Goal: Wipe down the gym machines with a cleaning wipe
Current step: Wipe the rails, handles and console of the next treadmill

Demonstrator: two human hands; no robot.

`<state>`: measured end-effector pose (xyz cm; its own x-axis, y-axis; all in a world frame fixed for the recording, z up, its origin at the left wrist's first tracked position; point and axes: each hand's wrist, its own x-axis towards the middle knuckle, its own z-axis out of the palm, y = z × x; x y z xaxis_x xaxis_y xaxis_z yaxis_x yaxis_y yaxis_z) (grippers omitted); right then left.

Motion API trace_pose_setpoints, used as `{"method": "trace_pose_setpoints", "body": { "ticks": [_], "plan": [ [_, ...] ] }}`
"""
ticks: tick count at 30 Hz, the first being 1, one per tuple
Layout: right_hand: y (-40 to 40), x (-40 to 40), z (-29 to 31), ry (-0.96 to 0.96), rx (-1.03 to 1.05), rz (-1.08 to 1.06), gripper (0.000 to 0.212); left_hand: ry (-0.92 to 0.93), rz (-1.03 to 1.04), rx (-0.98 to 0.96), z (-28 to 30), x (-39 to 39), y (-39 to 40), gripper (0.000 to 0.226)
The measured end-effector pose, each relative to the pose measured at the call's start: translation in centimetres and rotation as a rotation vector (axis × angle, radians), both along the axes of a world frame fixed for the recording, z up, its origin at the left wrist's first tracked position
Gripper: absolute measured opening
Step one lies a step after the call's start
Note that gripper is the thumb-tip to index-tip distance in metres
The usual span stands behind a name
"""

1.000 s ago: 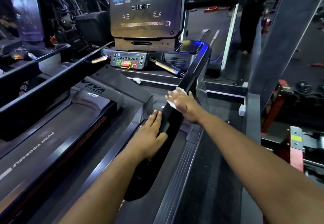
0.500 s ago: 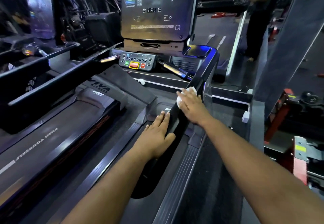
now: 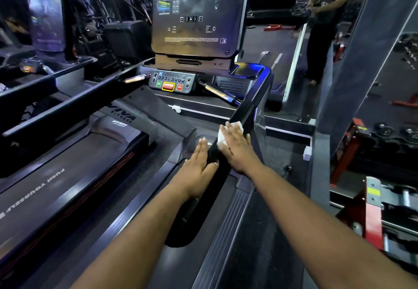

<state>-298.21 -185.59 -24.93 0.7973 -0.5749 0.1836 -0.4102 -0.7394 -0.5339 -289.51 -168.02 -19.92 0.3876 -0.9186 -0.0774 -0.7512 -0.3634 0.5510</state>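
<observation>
A black treadmill handrail (image 3: 247, 110) slopes from the console down toward me. My right hand (image 3: 236, 150) lies flat on its upper face and presses a white cleaning wipe (image 3: 222, 136) against it; the wipe shows beyond and left of the fingers. Just below and to the left, my left hand (image 3: 199, 167) rests flat on the rail's inner side with straight fingers, holding nothing. Both hands nearly touch across the rail.
The treadmill's console screen (image 3: 196, 15) and button panel (image 3: 173, 83) stand ahead, with the belt (image 3: 74, 175) at left. Another treadmill (image 3: 45, 24) is further left. A person (image 3: 325, 17) stands at the back right. Red weight equipment (image 3: 371, 209) crowds the right side.
My right hand has slid the wipe down the handrail, closer to my left hand. The left hand has stayed on the rail.
</observation>
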Motion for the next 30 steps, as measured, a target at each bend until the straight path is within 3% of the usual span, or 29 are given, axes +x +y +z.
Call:
{"method": "trace_pose_setpoints", "body": {
  "ticks": [4, 7, 10, 12, 14, 17, 23, 25, 28, 30],
  "plan": [
    [2.7, 0.8, 0.4, 0.009, 0.030, -0.088, 0.061, -0.064, -0.012, 0.021, 0.2, -0.6, 1.1, 0.074],
    [8.1, -0.7, -0.6, -0.073, 0.052, 0.068, 0.057, -0.119, -0.021, 0.012, 0.0, -1.0, 2.9, 0.075],
    [8.6, -2.2, -0.8, -0.064, 0.017, 0.179, 0.062, -0.210, -0.072, 0.031, -0.6, -1.3, 5.1, 0.075],
    [6.6, -1.8, -0.1, 0.003, -0.030, 0.142, 0.076, -0.229, -0.090, 0.054, -0.8, -1.3, 6.1, 0.075],
    [5.1, -0.7, 0.6, 0.042, -0.002, 0.017, 0.075, -0.223, -0.087, 0.062, -0.7, -1.3, 6.7, 0.074],
    [7.4, 0.8, 0.0, -0.038, 0.070, -0.128, 0.062, -0.162, -0.080, -0.003, -0.8, -1.3, 7.9, 0.072],
    [19.0, -1.8, -2.8, -0.295, 0.194, -0.024, 0.068, 0.223, 0.047, -0.319, -1.9, -0.8, 9.8, 0.089],
    [20.8, -2.4, -3.6, -0.354, 0.191, 0.011, 0.065, 0.324, 0.073, -0.358, -2.0, -0.8, 10.2, 0.084],
    [19.5, -3.1, -5.0, -0.471, 0.158, 0.043, 0.060, 0.321, 0.061, -0.347, -1.7, -1.1, 10.6, 0.075],
    [18.9, -2.1, -5.4, -0.562, 0.337, -0.103, 0.068, 0.288, 0.049, -0.333, -1.8, -1.1, 10.6, 0.075]
  ]
}}
